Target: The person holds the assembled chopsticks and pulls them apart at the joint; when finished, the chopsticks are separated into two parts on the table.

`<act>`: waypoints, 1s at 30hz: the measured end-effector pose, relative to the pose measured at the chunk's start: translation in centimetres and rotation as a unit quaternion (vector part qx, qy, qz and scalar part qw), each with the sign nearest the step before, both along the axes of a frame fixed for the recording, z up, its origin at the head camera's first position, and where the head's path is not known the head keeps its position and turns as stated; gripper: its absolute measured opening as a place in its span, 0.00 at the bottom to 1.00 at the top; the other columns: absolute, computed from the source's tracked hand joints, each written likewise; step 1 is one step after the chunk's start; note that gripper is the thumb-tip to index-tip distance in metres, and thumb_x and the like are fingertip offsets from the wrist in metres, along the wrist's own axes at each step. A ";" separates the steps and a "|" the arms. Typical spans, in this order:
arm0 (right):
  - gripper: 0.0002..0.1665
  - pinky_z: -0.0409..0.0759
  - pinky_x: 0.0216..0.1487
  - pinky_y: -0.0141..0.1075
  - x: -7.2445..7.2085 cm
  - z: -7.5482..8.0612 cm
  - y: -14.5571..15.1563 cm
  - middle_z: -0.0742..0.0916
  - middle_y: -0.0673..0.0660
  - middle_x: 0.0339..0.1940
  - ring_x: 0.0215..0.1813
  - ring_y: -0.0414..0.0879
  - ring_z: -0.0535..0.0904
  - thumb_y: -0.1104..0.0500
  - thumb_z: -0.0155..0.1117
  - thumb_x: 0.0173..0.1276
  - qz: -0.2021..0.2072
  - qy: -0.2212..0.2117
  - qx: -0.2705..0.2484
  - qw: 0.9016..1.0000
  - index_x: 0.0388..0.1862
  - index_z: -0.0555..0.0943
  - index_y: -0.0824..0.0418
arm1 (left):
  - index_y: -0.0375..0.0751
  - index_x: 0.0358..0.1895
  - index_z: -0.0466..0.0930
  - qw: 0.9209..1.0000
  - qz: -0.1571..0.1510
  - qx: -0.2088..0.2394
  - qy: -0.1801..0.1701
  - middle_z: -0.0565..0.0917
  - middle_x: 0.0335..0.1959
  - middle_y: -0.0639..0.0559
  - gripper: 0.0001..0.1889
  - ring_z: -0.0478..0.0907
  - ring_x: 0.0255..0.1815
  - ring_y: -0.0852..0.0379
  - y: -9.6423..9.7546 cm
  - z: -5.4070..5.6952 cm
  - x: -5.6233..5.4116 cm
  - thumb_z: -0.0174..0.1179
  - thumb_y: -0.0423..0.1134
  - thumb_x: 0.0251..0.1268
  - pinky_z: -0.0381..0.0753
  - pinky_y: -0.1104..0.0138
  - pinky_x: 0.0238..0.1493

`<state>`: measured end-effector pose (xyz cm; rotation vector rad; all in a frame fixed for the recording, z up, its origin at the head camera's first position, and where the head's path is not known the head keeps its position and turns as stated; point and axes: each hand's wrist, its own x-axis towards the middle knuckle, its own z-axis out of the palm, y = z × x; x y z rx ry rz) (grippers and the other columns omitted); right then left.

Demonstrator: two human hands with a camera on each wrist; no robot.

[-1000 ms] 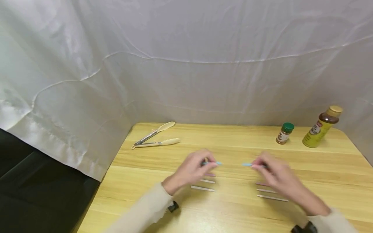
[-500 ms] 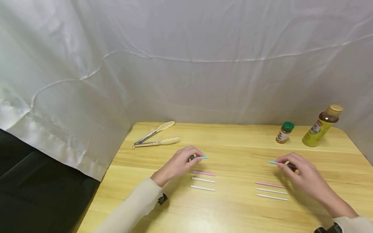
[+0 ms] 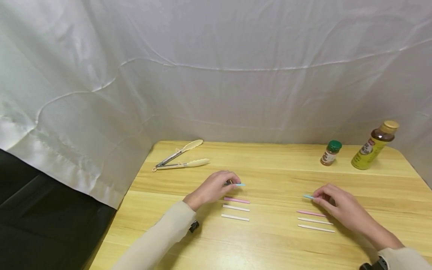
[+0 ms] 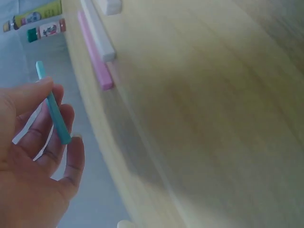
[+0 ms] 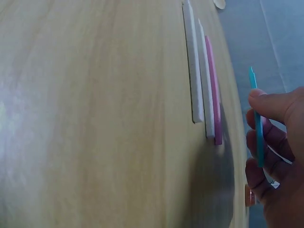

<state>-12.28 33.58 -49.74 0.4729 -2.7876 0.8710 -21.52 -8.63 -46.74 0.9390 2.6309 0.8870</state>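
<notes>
Between thumb and fingers, my left hand (image 3: 214, 186) pinches a slim teal stick (image 4: 56, 116) above the table. My right hand (image 3: 342, 206) pinches another teal stick (image 5: 259, 135), which has a narrow tip at one end. In the head view, a pink stick (image 3: 237, 200) and two white sticks, one behind (image 3: 236, 208) and one in front (image 3: 235, 217), lie in a row just in front of my left hand. A matching row lies beside my right hand: a pink stick (image 3: 308, 213), a white stick (image 3: 315, 221) and another white stick (image 3: 316, 228).
Spread tongs (image 3: 182, 157) with cream tips lie at the back left of the wooden table (image 3: 263, 243). A green-capped spice jar (image 3: 329, 155) and a yellow-labelled bottle (image 3: 371, 149) stand at the back right. Grey curtain (image 3: 236, 101) hangs behind the table.
Both hands moved apart from near the middle, each carrying its teal stick. In the last half second, the left shifted slightly right; the right came a little left and nearer its row.
</notes>
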 end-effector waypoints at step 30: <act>0.06 0.76 0.36 0.30 -0.4 -0.3 -1.6 0.82 0.39 0.35 0.36 0.29 0.73 0.56 0.76 0.74 0.023 -0.082 0.008 0.996 0.41 0.87 0.44 | 0.53 0.48 0.89 0.997 -0.021 -0.068 -0.007 0.84 0.43 0.63 0.03 0.77 0.47 0.66 1.7 -1.8 -0.1 0.66 0.41 0.82 0.80 0.70 0.56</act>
